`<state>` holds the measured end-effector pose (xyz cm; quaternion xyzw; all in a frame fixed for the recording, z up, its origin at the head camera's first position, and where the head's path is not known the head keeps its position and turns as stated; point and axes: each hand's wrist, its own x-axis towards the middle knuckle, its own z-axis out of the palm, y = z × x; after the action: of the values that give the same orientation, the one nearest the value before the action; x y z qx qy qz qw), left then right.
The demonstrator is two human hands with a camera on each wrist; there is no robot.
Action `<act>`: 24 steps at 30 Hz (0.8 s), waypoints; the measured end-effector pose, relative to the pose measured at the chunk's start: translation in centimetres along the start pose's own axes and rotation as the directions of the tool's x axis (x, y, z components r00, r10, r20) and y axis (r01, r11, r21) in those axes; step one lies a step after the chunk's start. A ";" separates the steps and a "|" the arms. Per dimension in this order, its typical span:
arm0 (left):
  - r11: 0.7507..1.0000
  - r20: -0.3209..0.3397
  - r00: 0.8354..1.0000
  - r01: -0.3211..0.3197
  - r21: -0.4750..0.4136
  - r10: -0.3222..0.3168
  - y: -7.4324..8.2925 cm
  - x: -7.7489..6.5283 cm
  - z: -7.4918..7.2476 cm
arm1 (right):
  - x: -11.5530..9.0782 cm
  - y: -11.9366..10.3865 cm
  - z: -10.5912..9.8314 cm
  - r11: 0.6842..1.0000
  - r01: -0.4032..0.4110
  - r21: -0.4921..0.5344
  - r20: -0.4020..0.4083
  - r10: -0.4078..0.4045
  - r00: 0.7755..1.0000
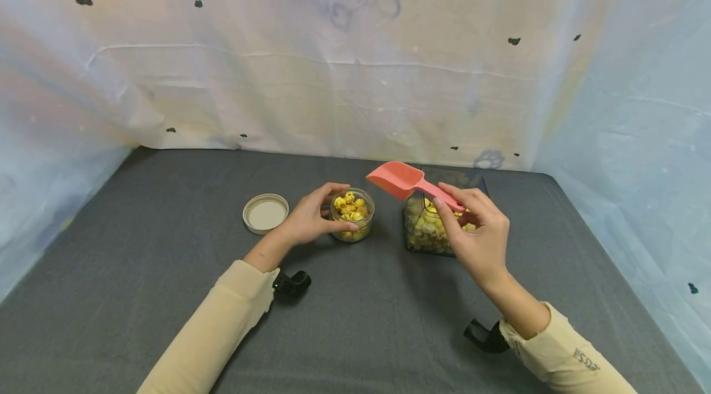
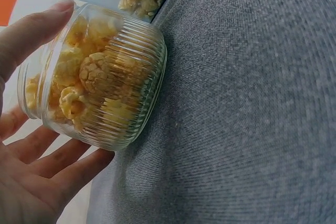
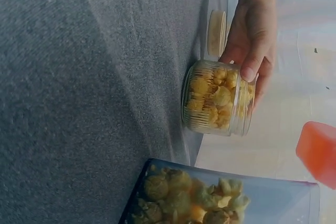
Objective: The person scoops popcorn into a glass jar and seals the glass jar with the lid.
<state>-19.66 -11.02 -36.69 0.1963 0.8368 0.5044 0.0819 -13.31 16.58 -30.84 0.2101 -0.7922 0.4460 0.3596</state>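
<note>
My left hand holds a glass jar of yellow popcorn, thumb on the near side and fingers round the far side. The jar stands upright on the table; the left wrist view shows its ribbed wall resting on the cloth. Between thumb and fingers, my right hand pinches the handle of a coral-pink scoop. The scoop is held above a clear square container of popcorn, its bowl pointing left toward the jar. No popcorn shows in the bowl.
A round cream lid lies left of the jar, its inside up. Grey cloth covers the table. A pale sheet hangs behind it and along both sides. A black strap device sits at each wrist.
</note>
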 end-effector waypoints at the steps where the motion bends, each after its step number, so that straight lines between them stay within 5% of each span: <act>1: 1.000 0.000 1.000 0.000 -0.001 0.000 0.0 0.0 0.0 | 0.0 0.1 0.0 1.000 0.001 0.006 -0.009 -0.001 1.000; 17: 1.000 0.001 1.000 -0.010 -0.004 0.010 -0.4 0.0 0.0 | -0.1 1.0 -0.7 1.000 0.002 -0.002 -0.087 -0.003 0.996; 24: 1.000 0.003 1.000 -0.004 -0.005 0.004 -0.5 0.0 -0.1 | 0.1 -0.7 -1.4 1.000 0.003 -0.016 -0.139 -0.005 0.990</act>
<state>-19.85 -11.30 -37.12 0.1986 0.8351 0.5063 0.0828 -12.44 17.43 -29.88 0.1773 -0.7683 0.4528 0.4163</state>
